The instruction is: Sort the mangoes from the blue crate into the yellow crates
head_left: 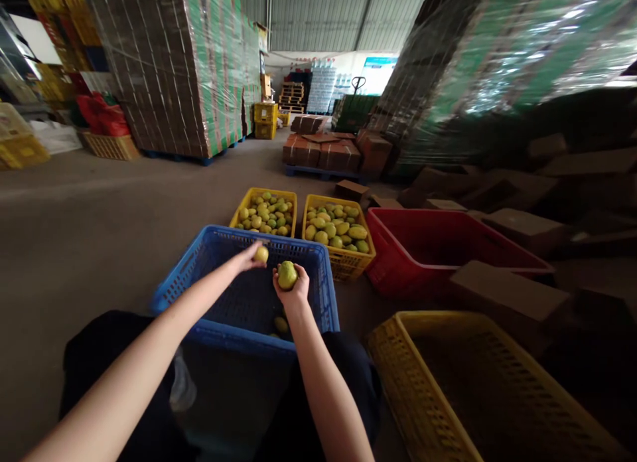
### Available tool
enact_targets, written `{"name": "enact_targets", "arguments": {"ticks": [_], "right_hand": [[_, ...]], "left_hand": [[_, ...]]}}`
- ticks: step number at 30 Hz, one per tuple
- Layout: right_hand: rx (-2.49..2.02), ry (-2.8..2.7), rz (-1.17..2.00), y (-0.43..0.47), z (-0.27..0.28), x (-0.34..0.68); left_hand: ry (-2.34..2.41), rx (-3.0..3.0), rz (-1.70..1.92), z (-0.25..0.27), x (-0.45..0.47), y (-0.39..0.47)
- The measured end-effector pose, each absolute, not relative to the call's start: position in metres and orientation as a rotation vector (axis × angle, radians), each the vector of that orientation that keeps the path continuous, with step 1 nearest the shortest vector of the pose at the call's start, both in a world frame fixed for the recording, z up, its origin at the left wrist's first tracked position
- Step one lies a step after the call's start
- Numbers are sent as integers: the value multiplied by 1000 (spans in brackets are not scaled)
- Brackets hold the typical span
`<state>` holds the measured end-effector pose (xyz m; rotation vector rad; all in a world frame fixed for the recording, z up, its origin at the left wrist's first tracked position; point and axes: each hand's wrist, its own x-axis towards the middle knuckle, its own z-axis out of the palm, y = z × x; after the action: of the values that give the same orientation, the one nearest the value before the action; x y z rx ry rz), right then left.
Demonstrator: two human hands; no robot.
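Observation:
In my left hand is a small round yellow fruit, gripped at the fingertips. My right hand, palm up, is wrapped round a larger, bumpy yellow-green fruit. Both hands are over a blue plastic crate between my knees, the left one farther forward. A few darker fruits lie at the crate's near right corner, partly hidden by my right forearm. The exact kind of fruit cannot be made out.
Behind the blue crate stand two yellow crates, left and right, full of yellow-green fruit. To the right are a red bin, a yellow crate and cardboard boxes. Wrapped pallet stacks rise beyond.

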<state>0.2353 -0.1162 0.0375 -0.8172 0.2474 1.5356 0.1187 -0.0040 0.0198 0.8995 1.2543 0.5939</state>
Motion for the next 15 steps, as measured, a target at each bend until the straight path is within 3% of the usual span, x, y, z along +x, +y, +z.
{"name": "enact_targets", "arguments": {"ticks": [3,6,15], "right_hand": [[-839,245,1539,-116,38,237],[-855,228,1543,-115,40,239],[-983,146,1651,-120,22,225]], "left_hand": [[1324,1051,892,69,126,54],[1355,1259,981,79,122,53],[1403,1896,162,-70,58,-106]]}}
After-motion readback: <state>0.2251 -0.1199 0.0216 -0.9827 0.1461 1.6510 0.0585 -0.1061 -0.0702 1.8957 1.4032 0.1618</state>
